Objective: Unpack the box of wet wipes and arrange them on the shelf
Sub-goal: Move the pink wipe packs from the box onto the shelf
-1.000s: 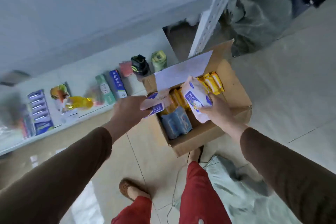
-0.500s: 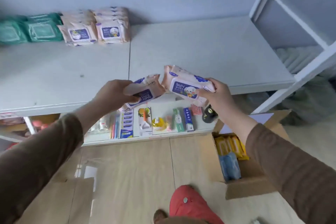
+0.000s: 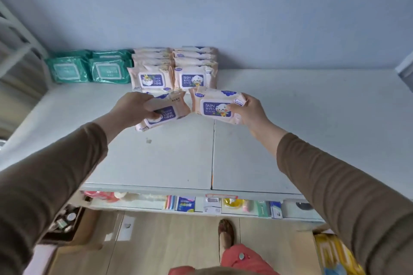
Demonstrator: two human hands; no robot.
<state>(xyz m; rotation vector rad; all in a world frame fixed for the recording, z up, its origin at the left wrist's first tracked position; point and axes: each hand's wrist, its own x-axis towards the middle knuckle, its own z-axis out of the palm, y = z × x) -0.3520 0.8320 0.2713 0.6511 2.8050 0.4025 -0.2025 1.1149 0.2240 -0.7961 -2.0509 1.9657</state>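
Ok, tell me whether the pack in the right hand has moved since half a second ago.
Yes. The pack in the right hand went from the shelf's front edge toward the back, close to the peach stacks.

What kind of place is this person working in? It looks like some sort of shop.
Probably a small shop or its stockroom. Identical baby wipes packs stand in neat rows on a white shelf beside green wipes packs, and the lower shelf displays assorted small packaged goods. Each hand holds another pack to add.

Two peach baby-wipes packs (image 3: 164, 111) (image 3: 216, 106) held tilted above the white shelf (image 3: 312, 118).
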